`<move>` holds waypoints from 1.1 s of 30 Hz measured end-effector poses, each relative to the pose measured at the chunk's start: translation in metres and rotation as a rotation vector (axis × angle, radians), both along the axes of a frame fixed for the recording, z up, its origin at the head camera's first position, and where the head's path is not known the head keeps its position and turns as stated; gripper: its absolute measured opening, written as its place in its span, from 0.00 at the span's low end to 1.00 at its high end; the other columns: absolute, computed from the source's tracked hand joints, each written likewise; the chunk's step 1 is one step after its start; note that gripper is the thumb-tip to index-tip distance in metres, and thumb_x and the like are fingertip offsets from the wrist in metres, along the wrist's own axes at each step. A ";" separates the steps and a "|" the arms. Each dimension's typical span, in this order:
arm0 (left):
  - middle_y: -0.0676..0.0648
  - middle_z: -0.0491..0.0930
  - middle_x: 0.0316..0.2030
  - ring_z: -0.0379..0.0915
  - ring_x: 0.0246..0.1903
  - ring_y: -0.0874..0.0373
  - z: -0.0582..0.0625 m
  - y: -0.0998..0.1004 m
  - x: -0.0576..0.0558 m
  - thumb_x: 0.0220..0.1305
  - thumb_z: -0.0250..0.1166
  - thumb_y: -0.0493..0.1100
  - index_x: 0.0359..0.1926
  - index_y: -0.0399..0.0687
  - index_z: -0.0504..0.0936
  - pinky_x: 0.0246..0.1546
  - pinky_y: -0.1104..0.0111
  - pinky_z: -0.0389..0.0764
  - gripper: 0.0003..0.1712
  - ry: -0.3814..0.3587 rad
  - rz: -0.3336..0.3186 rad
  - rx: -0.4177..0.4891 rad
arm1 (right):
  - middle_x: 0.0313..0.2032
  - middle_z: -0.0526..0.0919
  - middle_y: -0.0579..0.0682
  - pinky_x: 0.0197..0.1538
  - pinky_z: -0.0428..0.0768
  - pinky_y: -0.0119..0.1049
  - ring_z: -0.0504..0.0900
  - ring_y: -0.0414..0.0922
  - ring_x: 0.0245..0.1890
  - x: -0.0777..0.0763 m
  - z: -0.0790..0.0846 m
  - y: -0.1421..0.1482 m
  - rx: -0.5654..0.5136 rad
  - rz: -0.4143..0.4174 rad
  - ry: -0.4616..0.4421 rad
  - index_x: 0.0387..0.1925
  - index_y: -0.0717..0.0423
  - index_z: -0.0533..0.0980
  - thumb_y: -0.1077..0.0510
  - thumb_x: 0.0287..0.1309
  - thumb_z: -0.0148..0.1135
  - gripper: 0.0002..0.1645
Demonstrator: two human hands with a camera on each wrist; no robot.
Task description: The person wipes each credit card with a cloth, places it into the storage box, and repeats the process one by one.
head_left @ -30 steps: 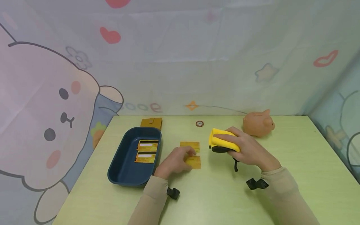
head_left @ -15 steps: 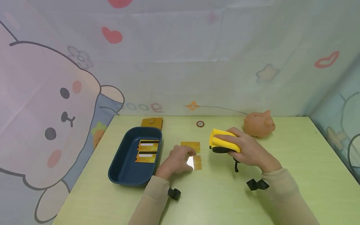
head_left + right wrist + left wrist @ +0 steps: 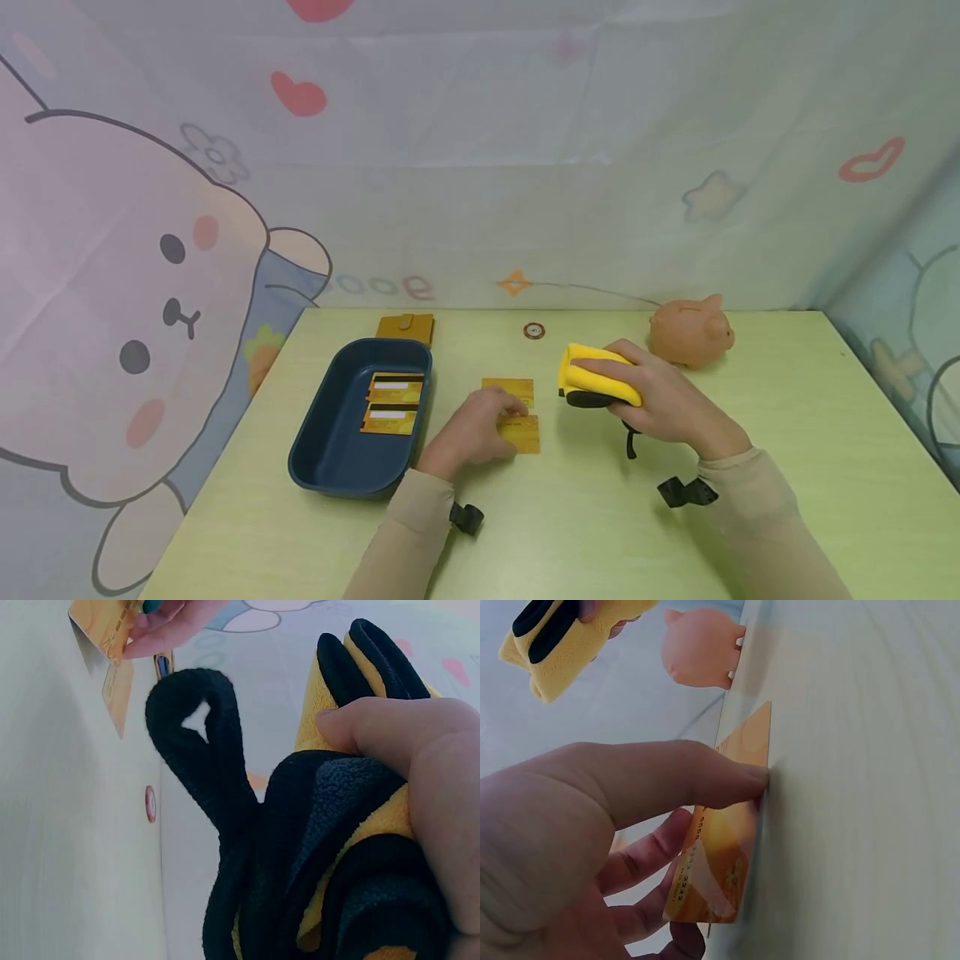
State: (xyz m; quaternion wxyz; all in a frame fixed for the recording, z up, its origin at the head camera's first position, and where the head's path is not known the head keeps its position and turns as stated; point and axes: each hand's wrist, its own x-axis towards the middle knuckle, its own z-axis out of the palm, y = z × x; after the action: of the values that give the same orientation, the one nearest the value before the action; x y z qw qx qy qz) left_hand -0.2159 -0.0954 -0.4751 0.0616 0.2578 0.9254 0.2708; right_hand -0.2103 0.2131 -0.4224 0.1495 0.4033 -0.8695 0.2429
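Observation:
My left hand [image 3: 474, 427] pinches a gold bank card [image 3: 522, 435] by its edges, thumb on the near side and fingers on the far side. Up close in the left wrist view, this card [image 3: 724, 847] tilts close over the table. Just beyond it a second gold card [image 3: 510, 387] lies flat, partly covered by my fingers. To the right, my right hand [image 3: 663, 400] grips a folded yellow cloth [image 3: 596, 375] with black trim above the table. A black hanging loop [image 3: 195, 742] dangles from the cloth in the right wrist view.
Left of my hands stands a dark blue tray [image 3: 315, 462] with two gold cards [image 3: 390, 418] in it, stripe side up. Behind it lies a tan wallet [image 3: 405, 327]. A poker chip [image 3: 534, 331] and an orange piggy bank [image 3: 690, 332] sit near the back edge.
The card in my left hand has changed its tilt: a bright glare showed on it half a second ago and is gone now. My right hand and the cloth stay in place.

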 end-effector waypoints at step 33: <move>0.49 0.85 0.59 0.80 0.56 0.51 0.007 -0.006 -0.004 0.65 0.67 0.33 0.56 0.52 0.88 0.54 0.57 0.83 0.20 -0.265 0.078 0.320 | 0.56 0.78 0.53 0.34 0.77 0.34 0.76 0.41 0.36 0.000 -0.001 0.001 -0.008 0.011 0.013 0.70 0.44 0.76 0.73 0.48 0.76 0.47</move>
State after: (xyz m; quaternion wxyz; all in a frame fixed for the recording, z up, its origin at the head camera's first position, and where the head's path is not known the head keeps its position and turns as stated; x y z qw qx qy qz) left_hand -0.2197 -0.1017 -0.4684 0.1303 0.1906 0.8637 0.4480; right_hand -0.2104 0.2137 -0.4231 0.1555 0.4090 -0.8653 0.2446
